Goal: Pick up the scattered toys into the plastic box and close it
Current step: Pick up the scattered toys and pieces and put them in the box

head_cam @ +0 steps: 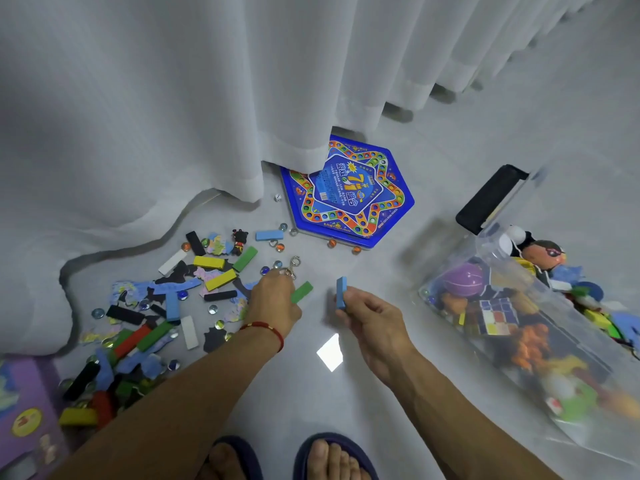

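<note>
My right hand (372,318) pinches a blue block (341,292) upright above the floor, left of the clear plastic box (540,344). My left hand (273,299) grips a green block (302,292) and touches a metal ring puzzle (292,266). The box stands open at the right, holding a doll (543,254), a purple ball (462,280) and other toys; its black-handled lid (491,199) is raised behind it. Coloured blocks (214,278), puzzle pieces (131,292) and glass marbles (213,309) lie scattered on the floor at the left.
A blue hexagonal game board box (349,195) lies partly under the white curtain (207,98). A small die (277,197) sits beside it. A purple box (24,417) is at the lower left. My slippered feet (294,459) stand at the bottom on grey floor.
</note>
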Available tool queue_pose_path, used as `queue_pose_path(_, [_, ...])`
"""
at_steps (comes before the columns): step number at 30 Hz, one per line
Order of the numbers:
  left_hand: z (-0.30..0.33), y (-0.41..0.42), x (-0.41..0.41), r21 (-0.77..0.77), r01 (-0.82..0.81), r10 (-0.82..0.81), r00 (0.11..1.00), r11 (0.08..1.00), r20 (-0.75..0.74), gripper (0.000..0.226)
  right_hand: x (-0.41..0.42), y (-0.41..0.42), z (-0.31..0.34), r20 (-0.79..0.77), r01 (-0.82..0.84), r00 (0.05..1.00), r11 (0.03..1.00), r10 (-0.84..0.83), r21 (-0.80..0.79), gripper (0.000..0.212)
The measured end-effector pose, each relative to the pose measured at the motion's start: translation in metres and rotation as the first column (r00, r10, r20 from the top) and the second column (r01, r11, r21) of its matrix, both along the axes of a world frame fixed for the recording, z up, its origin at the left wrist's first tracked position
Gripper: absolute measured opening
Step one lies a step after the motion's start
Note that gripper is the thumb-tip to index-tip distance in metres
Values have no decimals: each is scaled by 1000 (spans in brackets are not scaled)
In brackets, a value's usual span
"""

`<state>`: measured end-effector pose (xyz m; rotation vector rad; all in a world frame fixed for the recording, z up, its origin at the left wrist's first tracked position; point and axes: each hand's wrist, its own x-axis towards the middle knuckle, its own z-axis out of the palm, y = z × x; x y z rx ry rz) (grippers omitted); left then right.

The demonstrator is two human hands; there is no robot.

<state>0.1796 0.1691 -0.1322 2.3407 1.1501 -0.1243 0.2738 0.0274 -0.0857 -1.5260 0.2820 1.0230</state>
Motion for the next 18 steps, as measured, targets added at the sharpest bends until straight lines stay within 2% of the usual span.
queue_pose_path(3, [15,-5,-9,-150,-129,139,989,980,56,14,-3,-20,23,-37,-24,999,999,25,37,14])
queue_pose_path(6, [56,-23,-10,-428,-247,344,924,870,167,18,6,-43,68,56,-28,998,995,22,100,16])
queue_pose_path(9, [115,-49,11,-666,-135,438,843,734,311,18,28,-77,119,179,23,982,986,-53,164,18])
queue_pose_path(13, [193,-90,65,-715,143,329,815,684,477,17,76,-130,175,336,224,901,957,-276,184,18])
queue_pose_path(15, [224,-109,93,-692,267,197,836,671,513,13,102,-154,188,328,357,859,919,-393,166,18])
queue_pose_path(18, [263,-133,126,-724,315,100,879,614,467,12,139,-179,194,246,508,811,848,-530,153,30])
